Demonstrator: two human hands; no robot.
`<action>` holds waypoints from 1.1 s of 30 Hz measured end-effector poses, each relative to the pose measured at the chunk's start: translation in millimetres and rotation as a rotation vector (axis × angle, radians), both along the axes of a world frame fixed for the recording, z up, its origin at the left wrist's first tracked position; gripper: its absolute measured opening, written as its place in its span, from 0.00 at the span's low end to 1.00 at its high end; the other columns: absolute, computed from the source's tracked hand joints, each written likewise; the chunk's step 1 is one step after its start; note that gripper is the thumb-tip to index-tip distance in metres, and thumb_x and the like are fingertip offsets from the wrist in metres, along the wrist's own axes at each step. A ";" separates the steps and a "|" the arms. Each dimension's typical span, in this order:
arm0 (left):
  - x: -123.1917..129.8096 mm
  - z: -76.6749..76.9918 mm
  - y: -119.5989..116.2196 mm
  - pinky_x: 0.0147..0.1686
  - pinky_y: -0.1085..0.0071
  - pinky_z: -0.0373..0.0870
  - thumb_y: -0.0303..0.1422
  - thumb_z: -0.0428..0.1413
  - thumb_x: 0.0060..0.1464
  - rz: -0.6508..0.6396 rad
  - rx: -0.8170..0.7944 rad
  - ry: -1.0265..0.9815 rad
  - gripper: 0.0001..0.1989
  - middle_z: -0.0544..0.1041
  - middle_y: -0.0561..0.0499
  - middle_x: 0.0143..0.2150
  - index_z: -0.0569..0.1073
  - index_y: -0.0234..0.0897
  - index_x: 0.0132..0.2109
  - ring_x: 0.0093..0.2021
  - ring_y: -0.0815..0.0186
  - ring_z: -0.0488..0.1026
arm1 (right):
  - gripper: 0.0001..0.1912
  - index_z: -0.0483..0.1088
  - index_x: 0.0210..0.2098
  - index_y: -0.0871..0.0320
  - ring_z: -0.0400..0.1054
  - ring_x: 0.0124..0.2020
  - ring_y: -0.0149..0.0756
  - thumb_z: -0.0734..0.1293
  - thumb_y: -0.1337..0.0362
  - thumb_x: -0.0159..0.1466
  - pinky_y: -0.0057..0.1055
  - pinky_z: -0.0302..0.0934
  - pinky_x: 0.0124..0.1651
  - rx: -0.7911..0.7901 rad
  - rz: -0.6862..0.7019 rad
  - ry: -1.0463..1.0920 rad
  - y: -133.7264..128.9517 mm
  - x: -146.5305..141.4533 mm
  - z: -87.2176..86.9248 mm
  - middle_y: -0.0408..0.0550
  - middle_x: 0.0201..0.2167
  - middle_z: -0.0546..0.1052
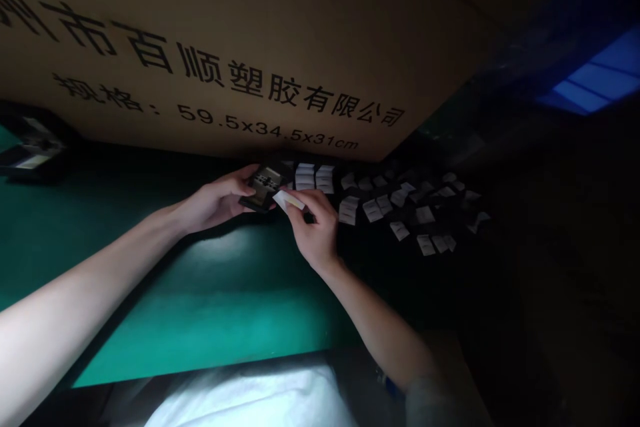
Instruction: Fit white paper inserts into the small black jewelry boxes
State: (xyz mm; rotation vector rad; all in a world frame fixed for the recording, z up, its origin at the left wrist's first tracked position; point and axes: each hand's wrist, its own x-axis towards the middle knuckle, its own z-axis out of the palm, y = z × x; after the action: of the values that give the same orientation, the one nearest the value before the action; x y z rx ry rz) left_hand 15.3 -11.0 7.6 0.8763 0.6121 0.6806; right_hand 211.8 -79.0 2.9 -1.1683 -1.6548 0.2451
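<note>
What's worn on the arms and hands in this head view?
The left hand and right hand are bare: no gloves, rings or cables show. The left forearm is uncovered; the right forearm meets a dim greyish sleeve.

cardboard box (270,20) — black Chinese print on its side, upper left to top centre | green desk (200,323) — left edge to lower centre, brightest near its front edge | blue glowing patch (595,83), upper right, blurred
</note>
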 end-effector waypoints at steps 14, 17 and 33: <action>-2.8 -4.5 -0.4 0.56 0.63 0.75 0.39 0.68 0.51 -0.097 0.456 0.376 0.44 0.76 0.45 0.61 0.61 0.46 0.71 0.61 0.51 0.73 | 0.12 0.75 0.48 0.54 0.80 0.34 0.29 0.63 0.69 0.69 0.23 0.77 0.38 -0.131 0.109 0.084 -4.9 -11.9 -16.1 0.45 0.44 0.83; -0.9 -3.0 -1.1 0.57 0.62 0.74 0.40 0.67 0.51 -0.089 0.491 0.397 0.44 0.76 0.46 0.61 0.61 0.46 0.72 0.61 0.51 0.73 | 0.13 0.76 0.48 0.53 0.78 0.27 0.27 0.64 0.69 0.68 0.21 0.75 0.31 -0.149 0.102 0.084 -5.5 -12.9 -17.4 0.44 0.45 0.84; 4.1 -3.8 -6.4 0.58 0.61 0.72 0.42 0.63 0.55 -0.034 0.518 0.441 0.37 0.75 0.45 0.62 0.65 0.43 0.69 0.60 0.50 0.73 | 0.14 0.77 0.50 0.51 0.81 0.38 0.32 0.63 0.67 0.69 0.26 0.78 0.43 -0.195 0.085 -0.006 -2.5 -14.8 -21.9 0.44 0.46 0.83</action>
State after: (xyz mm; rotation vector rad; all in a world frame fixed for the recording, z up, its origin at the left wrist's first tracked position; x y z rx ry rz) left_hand 19.5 -17.4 3.9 1.5409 0.8261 0.6268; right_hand 197.0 -81.4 -18.9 -1.2449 -1.7172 0.4654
